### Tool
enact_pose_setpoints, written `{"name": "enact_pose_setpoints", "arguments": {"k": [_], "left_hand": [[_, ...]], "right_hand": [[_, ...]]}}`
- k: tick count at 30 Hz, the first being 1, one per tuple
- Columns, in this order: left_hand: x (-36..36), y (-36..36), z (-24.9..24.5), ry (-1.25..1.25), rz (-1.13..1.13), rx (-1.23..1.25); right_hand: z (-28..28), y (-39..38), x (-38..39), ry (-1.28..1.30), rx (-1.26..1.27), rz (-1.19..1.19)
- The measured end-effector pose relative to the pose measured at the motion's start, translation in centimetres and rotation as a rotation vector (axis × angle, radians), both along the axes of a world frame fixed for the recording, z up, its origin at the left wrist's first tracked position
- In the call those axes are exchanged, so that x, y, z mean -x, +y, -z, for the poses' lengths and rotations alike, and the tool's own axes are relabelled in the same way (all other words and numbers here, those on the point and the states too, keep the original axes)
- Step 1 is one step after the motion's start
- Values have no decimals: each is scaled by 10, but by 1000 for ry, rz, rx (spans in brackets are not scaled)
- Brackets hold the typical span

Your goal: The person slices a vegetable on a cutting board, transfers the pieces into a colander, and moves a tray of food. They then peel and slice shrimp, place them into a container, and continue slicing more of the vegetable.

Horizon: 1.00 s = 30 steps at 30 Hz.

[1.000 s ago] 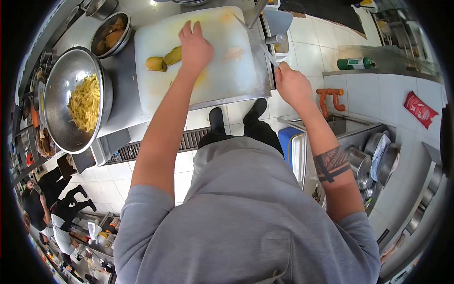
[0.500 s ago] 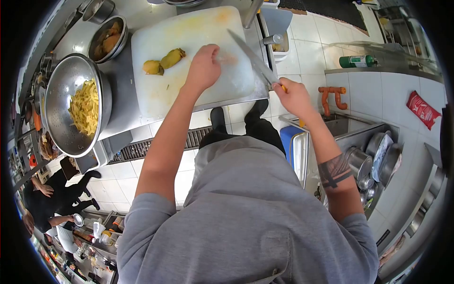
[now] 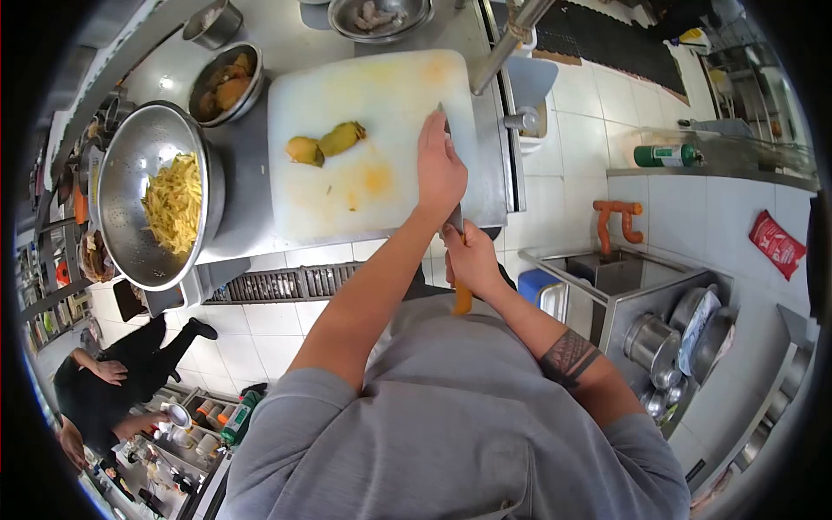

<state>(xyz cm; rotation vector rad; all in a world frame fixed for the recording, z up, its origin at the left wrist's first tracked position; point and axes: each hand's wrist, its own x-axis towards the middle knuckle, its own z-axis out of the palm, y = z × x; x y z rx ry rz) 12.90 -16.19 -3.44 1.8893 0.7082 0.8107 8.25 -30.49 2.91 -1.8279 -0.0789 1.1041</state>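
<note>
My right hand grips a kitchen knife by its yellow-orange handle, below the near edge of the white cutting board. The blade points away from me over the board's right side. Fingers stretched out, my left hand lies along the blade and hides most of it. Two yellow-green pieces of a fruit or vegetable, a rounder one and a longer one, rest end to end on the board. Its surface has orange stains and small scraps.
Left of the board stands a big metal colander with yellow-green shreds. Behind it are a bowl of brownish-orange pieces and a metal pot. Another metal bowl sits beyond the board. A person in black is at lower left.
The knife has come in from the right to my left hand, which has moved right and now lies flat along the blade. The view has shifted, showing more of the counter's far side.
</note>
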Motion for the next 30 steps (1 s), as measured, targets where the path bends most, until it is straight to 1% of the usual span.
{"name": "enact_pose_setpoints", "arguments": {"k": [1,2,3,4,6,8,10,11,12,13,14,15,16,17,18,20,21,22,23,24,25,26,27,28,29,30], "left_hand": [[-1,6,-4,28,33,53],[-6,18,-8,22,32,41],[-14,35,-15,-35,-22,-92],[-23,52,-26,-93,-74,-221],[-51,98,-70,-208,-94,-371],[-83,150,-107,-195,-105,-447],[-109,196,-137,-44,-85,-394],[-124,218,-137,122,-67,-383],[-138,240,-130,292,-45,-368],[-147,263,-102,286,-30,-366],[-153,285,-63,307,69,-495],[-161,305,-45,318,158,-628],[-168,319,-51,305,159,-632],[-175,329,-56,453,122,-782],[-178,334,-58,605,89,-931],[-173,342,-67,469,63,-994],[-173,346,-74,813,201,-848],[-177,370,-40,835,257,-959],[-199,432,28,692,296,-796],[-217,478,77,546,337,-636],[-204,454,50,454,559,-863],[-215,436,40,972,560,-1072],[-216,405,14,995,531,-1028],[-216,374,-17,958,455,-928],[-201,344,-51,932,369,-806],[-181,312,-85,910,300,-710]], "right_hand": [[-3,5,-6,-5,-14,-3],[-6,10,-13,-42,-33,-61],[-16,18,-20,-81,-48,-115],[-36,33,-32,-92,-95,-120],[-67,65,-56,-137,-200,-122],[-103,97,-80,-140,-233,-99],[-119,115,-97,-144,-261,-72],[-123,119,-103,-99,-267,-46],[-126,119,-107,-51,-269,-18],[-121,112,-107,-56,-265,-3],[-109,99,-105,-97,-190,-20],[-97,88,-107,-145,-119,-44],[-87,74,-103,-245,-47,-68],[-74,58,-92,-337,25,-85],[-59,45,-83,-335,27,-67],[-34,21,-69,-822,277,-296],[-24,19,-62,-827,338,-304],[-13,18,-55,-835,365,-311],[-15,19,-50,-750,361,-338],[1,21,-50,-756,313,-348],[13,21,-47,-760,259,-307],[29,21,-42,-713,149,-230],[27,19,-42,-803,16,-195],[67,19,-45,-1190,71,-280],[15,13,-48,-991,48,-353],[-13,2,-46,-1020,75,-446]]}}
